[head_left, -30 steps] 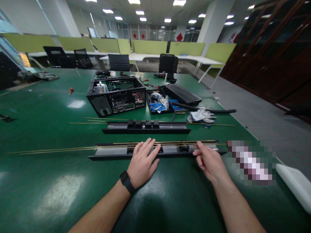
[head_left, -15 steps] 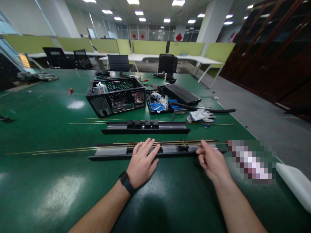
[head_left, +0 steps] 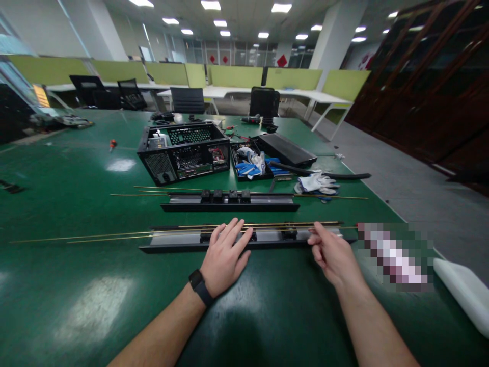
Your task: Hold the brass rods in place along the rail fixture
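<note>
1. Brass-coloured rods [head_left: 267, 224] are lying lengthwise over the near channel [head_left: 275, 245], beneath both hands, with two ends reaching far out to the left.
2. The left hand [head_left: 226, 259] is lying palm down and open, its fingers spreading over the rods at mid-channel; the forearm is slanting in from the lower left.
3. The right hand [head_left: 331, 253] is hovering at the channel's right part, index finger stretching forward onto the rods, the other fingers curling under. Whether it is pinching a rod, I cannot tell.
4. The table's [head_left: 286, 306] right edge is slanting past beyond the right hand; green tabletop is stretching wide to the left and between the forearms.
5. The near channel is holding black blocks, partly hidden; the far channel [head_left: 229, 207] is carrying four.
6. Behind, a black case [head_left: 156, 165] is holding boards and red wiring, and a black tray [head_left: 255, 178] is holding white-and-blue gloves [head_left: 248, 165].
</note>
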Demonstrator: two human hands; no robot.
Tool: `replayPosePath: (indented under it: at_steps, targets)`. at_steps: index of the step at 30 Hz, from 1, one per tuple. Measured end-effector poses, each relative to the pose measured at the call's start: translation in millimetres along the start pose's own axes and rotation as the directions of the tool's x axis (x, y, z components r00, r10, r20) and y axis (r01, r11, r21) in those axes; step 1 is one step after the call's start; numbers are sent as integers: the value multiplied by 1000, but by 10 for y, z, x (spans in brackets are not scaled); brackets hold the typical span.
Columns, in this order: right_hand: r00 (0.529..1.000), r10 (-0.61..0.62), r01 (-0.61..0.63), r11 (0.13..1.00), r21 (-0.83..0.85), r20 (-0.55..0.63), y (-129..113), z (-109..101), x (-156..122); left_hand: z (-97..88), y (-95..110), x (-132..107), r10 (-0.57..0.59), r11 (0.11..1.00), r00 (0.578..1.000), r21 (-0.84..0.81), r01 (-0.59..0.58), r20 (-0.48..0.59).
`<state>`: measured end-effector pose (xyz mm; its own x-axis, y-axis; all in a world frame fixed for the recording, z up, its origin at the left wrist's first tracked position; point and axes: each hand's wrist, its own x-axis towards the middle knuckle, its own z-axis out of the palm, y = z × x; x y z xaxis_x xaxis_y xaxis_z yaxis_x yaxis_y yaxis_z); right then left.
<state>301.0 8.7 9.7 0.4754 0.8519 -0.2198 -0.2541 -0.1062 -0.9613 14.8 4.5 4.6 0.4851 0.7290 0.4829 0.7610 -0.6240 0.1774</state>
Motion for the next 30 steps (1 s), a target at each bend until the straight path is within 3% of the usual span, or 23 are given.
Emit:
replayPosePath:
  at_steps: [2,4,11,18,20,26,30]
  targets:
    - [997,23,-21,999,-35,77,19,29,-28,-2,0,3,-1,1000,1000,-1,1,2]
    - [997,21,-20,1000,-22,75,20,20,-21,-2,-2,3,-2,1000,1000,-1,2,9]
    - [986,-45,56,997,61,-163,-41,-107,99,11,-8,-9,0,1000,1000,0,0,0]
    - [999,9,-8,1000,-29,33,17,-4,-5,4,3,1,6,1000,1000,-2,-6,-9]
    - [1000,2,-1,1000,-16,18,21,-32,18,8,0,0,7,1000,1000,-4,-7,-13]
    - [980,-60,64,998,17,-188,-20,-140,114,19,-10,-2,-1,1000,1000,-8,1,-8]
    - [998,-10,10,1000,8,-56,6,-60,50,16,-4,0,5,1000,1000,-8,-5,-11]
